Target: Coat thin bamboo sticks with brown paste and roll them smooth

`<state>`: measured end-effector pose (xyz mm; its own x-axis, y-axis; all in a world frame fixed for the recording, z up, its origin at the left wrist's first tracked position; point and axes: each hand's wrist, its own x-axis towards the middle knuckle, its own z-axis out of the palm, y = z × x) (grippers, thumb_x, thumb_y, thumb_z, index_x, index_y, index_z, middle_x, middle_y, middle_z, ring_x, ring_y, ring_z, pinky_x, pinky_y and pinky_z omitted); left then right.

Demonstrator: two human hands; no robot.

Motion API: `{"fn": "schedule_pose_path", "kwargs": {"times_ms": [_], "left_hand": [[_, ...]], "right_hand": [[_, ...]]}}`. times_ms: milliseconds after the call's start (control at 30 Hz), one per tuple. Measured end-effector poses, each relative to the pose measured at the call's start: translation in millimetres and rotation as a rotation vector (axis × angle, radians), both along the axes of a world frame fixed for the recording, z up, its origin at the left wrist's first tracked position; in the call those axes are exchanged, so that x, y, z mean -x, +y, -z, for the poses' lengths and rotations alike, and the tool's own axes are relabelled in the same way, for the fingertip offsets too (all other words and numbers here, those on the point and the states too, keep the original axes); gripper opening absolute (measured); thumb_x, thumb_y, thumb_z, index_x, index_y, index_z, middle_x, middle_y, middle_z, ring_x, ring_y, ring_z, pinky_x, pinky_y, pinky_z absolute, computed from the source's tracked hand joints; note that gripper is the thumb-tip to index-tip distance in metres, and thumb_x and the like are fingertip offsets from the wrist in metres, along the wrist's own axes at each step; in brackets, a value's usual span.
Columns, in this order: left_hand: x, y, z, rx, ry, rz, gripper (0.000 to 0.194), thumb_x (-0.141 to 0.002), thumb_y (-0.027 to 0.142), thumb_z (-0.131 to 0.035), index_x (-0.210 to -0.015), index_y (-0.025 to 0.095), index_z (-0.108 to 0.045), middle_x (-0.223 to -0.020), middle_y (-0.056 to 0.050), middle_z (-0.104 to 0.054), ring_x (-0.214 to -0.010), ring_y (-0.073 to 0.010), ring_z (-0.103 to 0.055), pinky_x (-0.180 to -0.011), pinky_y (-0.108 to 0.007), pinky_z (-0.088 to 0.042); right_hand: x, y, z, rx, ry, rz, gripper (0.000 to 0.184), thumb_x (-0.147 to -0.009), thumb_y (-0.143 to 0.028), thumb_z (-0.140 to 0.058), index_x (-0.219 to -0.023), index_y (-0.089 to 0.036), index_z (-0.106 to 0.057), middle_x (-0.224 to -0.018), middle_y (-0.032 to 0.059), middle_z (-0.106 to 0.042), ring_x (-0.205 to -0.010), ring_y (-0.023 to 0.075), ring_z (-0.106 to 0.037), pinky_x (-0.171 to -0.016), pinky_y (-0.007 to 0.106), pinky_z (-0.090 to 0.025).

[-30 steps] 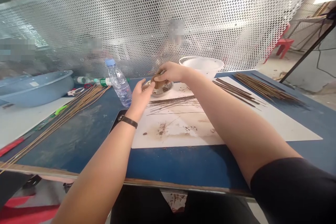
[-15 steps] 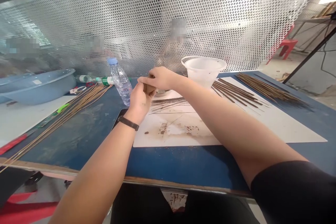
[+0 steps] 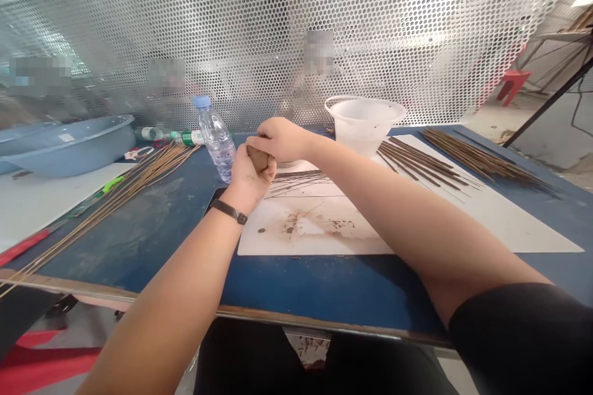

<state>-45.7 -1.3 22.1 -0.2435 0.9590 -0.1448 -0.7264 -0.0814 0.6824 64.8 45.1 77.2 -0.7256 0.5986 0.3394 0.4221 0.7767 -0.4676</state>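
Perforated metal sheeting [image 3: 231, 24] stood along the far side of a blue counter [image 3: 315, 287], and in front of it I watched a person at work with bare hands. The left hand [image 3: 249, 184] had its grip closed on a brown lump [image 3: 257, 159], fingers curled around the near side; the right hand [image 3: 283, 139] came over from the other side with its grip clamped on the same lump, so it sat between the two, raised above the counter. Much of it was covered, and I could not make out its whole shape. A black band [image 3: 229, 211] circled the left wrist. Near the hands, between the forearms, thin dark sticks [image 3: 301, 181] lay on a white board [image 3: 519, 228]; closer to the person, the board carried brown crumbs [image 3: 291, 222] and one small dark pellet [image 3: 261, 231]. Just beside the left hand stood a clear bottle [image 3: 217, 145] with a blue cap. Past the right hand was a white tub [image 3: 364, 133], with thicker brown sticks [image 3: 424, 163] spread out near it and a dense bundle [image 3: 482, 154] farther right. Off to the left, long tan strips [image 3: 139, 185] slanted across the counter near a blue basin [image 3: 78, 151]. Beyond the counter's right end I saw a red stool [image 3: 513, 83].
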Motion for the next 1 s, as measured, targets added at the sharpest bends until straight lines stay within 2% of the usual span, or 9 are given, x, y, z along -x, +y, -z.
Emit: {"fn": "schedule_pose_path", "kwargs": {"times_ms": [167,267,433,533,633,733,833,933,1000], "left_hand": [[2.2,1.6,1.1,0.073,-0.023,0.035,0.033,-0.103,0.04,-0.044,-0.08,0.02,-0.055,-0.059,0.001,-0.054,-0.04,-0.0067,-0.044,-0.035,-0.018,-0.02],[0.2,1.5,2.4,0.137,-0.04,0.016,0.03,-0.103,0.04,-0.045,-0.085,0.019,-0.058,-0.062,0.001,-0.057,-0.042,-0.0073,-0.047,-0.036,-0.018,-0.024],[-1.2,2.8,2.7,0.062,0.053,-0.101,0.025,-0.102,0.035,-0.052,-0.084,0.02,-0.06,-0.066,0.001,-0.062,-0.052,-0.0096,-0.055,-0.043,-0.02,-0.035],[0.6,1.8,3.5,-0.005,0.14,-0.146,0.027,-0.101,0.035,-0.054,-0.077,0.022,-0.057,-0.062,0.002,-0.058,-0.052,-0.01,-0.054,-0.049,-0.022,-0.04],[4.2,-1.6,5.3,0.021,0.168,-0.102,0.036,-0.099,0.048,-0.056,-0.072,0.024,-0.053,-0.056,0.002,-0.051,-0.055,-0.0136,-0.056,-0.062,-0.027,-0.052],[8.3,-3.4,6.4,0.025,0.133,-0.025,0.038,-0.097,0.052,-0.06,-0.072,0.025,-0.053,-0.054,0.002,-0.05,-0.057,-0.0159,-0.058,-0.069,-0.031,-0.058],[10.5,-2.1,6.4,-0.027,0.094,-0.033,0.029,-0.097,0.041,-0.06,-0.074,0.024,-0.056,-0.06,0.001,-0.059,-0.055,-0.0133,-0.055,-0.066,-0.028,-0.058],[9.9,-0.8,6.7,-0.075,0.094,-0.076,0.019,-0.097,0.031,-0.059,-0.081,0.022,-0.062,-0.071,-0.001,-0.07,-0.068,-0.0149,-0.067,-0.069,-0.027,-0.059],[8.6,-1.6,7.2,-0.096,0.081,-0.085,0.017,-0.097,0.027,-0.058,-0.083,0.021,-0.065,-0.077,-0.002,-0.073,-0.079,-0.0159,-0.073,-0.074,-0.027,-0.06]], "right_hand": [[-3.4,18.4,15.6,0.709,0.263,-0.148,0.044,-0.108,-0.046,-0.053,-0.073,-0.02,-0.058,-0.058,0.0015,-0.061,-0.045,0.0101,-0.045,-0.044,0.025,-0.037],[-7.4,26.2,16.5,0.824,0.273,-0.112,0.049,-0.101,-0.061,-0.058,-0.074,-0.02,-0.059,-0.053,0.0017,-0.059,-0.042,0.0099,-0.044,-0.04,0.024,-0.035],[-13.3,19.6,3.6,0.453,0.074,-0.048,0.054,-0.092,-0.073,-0.063,-0.076,-0.021,-0.062,-0.062,0.0054,-0.064,-0.055,0.0173,-0.058,-0.051,0.03,-0.044],[-8.2,2.1,-2.8,0.096,-0.055,0.011,0.041,-0.095,-0.058,-0.07,-0.082,-0.02,-0.064,-0.076,0.0086,-0.068,-0.073,0.023,-0.064,-0.063,0.033,-0.046],[-1.7,-14.1,-7.6,-0.156,-0.185,0.065,0.02,-0.096,-0.037,-0.069,-0.09,-0.018,-0.067,-0.091,0.0113,-0.071,-0.083,0.0263,-0.064,-0.067,0.035,-0.043],[-2.6,-17.8,-12.9,-0.276,-0.298,-0.025,0.006,-0.092,-0.022,-0.068,-0.093,-0.018,-0.072,-0.094,0.0099,-0.071,-0.086,0.027,-0.064,-0.07,0.036,-0.04],[-10.4,-11.1,-16.3,-0.367,-0.314,-0.178,0.018,-0.089,-0.015,-0.067,-0.103,-0.02,-0.077,-0.098,0.0073,-0.07,-0.091,0.0249,-0.062,-0.073,0.034,-0.039],[-15.9,-4.7,-13.6,-0.386,-0.248,-0.281,0.028,-0.092,-0.028,-0.072,-0.118,-0.019,-0.075,-0.099,0.0073,-0.068,-0.093,0.0234,-0.06,-0.076,0.032,-0.04],[-14.9,-2.8,-8.2,-0.411,-0.197,-0.234,0.04,-0.093,-0.048,-0.073,-0.115,-0.016,-0.073,-0.099,0.0093,-0.067,-0.091,0.0239,-0.06,-0.074,0.032,-0.04]]}}
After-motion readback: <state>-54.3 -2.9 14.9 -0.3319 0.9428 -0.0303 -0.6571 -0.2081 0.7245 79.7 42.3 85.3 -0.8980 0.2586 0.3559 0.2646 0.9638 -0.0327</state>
